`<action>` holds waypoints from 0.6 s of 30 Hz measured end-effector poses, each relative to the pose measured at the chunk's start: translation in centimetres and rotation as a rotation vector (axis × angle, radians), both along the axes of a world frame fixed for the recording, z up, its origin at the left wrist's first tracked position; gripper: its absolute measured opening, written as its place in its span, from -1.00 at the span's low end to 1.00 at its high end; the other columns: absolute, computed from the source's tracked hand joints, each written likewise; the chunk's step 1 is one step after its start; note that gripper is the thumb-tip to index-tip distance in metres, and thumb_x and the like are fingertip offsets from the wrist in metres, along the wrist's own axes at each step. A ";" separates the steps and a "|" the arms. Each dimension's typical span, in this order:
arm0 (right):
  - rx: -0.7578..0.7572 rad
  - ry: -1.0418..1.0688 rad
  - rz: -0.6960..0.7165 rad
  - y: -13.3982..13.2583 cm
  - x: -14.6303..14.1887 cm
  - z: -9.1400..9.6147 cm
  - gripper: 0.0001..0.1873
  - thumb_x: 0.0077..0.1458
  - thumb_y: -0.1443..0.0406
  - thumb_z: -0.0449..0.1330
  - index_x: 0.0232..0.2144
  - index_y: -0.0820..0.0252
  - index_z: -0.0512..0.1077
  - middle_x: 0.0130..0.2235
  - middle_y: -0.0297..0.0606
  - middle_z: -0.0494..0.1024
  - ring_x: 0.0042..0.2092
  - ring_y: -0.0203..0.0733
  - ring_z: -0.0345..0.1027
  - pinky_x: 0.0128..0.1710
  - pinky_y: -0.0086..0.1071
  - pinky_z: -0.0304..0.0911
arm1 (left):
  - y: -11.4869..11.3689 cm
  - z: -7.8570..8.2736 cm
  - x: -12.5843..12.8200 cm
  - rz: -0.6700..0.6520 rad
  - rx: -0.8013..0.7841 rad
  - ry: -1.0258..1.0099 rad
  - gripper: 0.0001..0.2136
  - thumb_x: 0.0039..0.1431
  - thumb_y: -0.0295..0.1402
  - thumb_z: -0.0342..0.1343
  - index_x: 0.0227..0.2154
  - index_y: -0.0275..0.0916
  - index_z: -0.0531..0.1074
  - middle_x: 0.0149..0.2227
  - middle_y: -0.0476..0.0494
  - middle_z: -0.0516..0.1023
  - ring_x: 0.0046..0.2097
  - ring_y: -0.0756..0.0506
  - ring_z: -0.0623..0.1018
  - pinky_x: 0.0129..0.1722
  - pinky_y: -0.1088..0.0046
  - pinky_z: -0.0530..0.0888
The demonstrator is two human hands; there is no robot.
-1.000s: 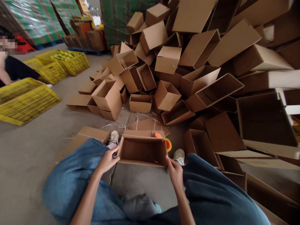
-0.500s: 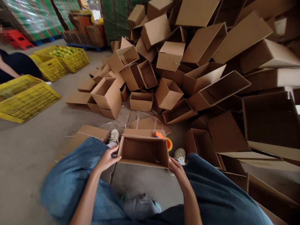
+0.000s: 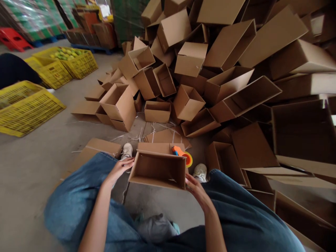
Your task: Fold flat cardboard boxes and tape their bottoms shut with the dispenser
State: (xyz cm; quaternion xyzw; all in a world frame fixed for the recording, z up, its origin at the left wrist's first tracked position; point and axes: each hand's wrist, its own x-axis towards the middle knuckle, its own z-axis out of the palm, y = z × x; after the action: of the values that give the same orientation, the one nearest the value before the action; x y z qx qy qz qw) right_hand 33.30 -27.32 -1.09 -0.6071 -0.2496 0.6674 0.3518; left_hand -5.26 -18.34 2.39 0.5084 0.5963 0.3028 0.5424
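Between my knees I hold an open brown cardboard box [image 3: 157, 169], its mouth facing me. My left hand [image 3: 119, 169] rests against the box's left side with fingers stretched along the edge. On the lower right corner sits my right hand [image 3: 195, 189], fingers under the box's rim. An orange tape dispenser [image 3: 182, 155] lies just behind the box on a flat piece of cardboard [image 3: 154, 147]. My legs in wide blue jeans [image 3: 78, 199] frame the box, white shoes [image 3: 127, 151] showing beyond it.
A tall heap of open cardboard boxes [image 3: 210, 77] fills the middle and right. Yellow plastic crates [image 3: 28, 108] stand at the left, one with green fruit [image 3: 64, 54]. Another person's dark garment [image 3: 13, 70] shows at the left edge. Wrapped pallets [image 3: 34, 21] stand behind.
The box has lifted slightly and tilted. My left hand's fingers have opened along its side, and my right hand has slid lower on the right corner. The person at the left has moved further out.
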 end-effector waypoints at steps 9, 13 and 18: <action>-0.071 -0.005 0.010 0.8 0.1 -0.3 0.04 -0.47 -0.18 0.46 0.12 -0.03 0.41 0.27 -0.15 0.35 0.31 0.19 0.12 0.22 0.05 0.04 | 1.4 -2.7 -0.3 0.147 -0.033 -0.133 -0.38 -0.47 0.03 0.47 -0.31 -0.27 0.61 -0.07 -0.36 0.65 0.08 -0.35 0.55 0.17 0.14 0.39; -0.076 -0.047 0.028 1.0 0.0 0.1 0.02 -0.43 -0.17 0.45 0.13 -0.02 0.40 0.26 -0.13 0.36 0.30 0.21 0.12 0.20 0.08 0.06 | 1.6 -3.4 -0.2 0.159 -0.128 -0.161 -0.22 -0.57 0.04 0.49 -0.18 -0.29 0.55 0.00 -0.39 0.61 0.15 -0.35 0.50 0.16 0.15 0.41; -0.015 -0.059 0.061 2.1 -1.3 -0.9 -0.07 -0.47 -0.04 0.50 0.04 0.07 0.47 0.14 -0.09 0.49 0.19 0.22 0.30 0.14 -0.04 0.23 | 1.5 -3.0 -0.3 0.020 -0.248 -0.121 -0.07 -0.47 0.17 0.41 0.03 -0.27 0.47 0.12 -0.41 0.52 0.18 -0.32 0.47 0.04 0.26 0.49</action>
State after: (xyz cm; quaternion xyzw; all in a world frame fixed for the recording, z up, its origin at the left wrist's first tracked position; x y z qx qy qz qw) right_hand 32.00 -25.26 -1.94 -0.6211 -0.2731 0.6615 0.3195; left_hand -5.60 -16.85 -0.59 0.4122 0.6002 0.2623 0.6333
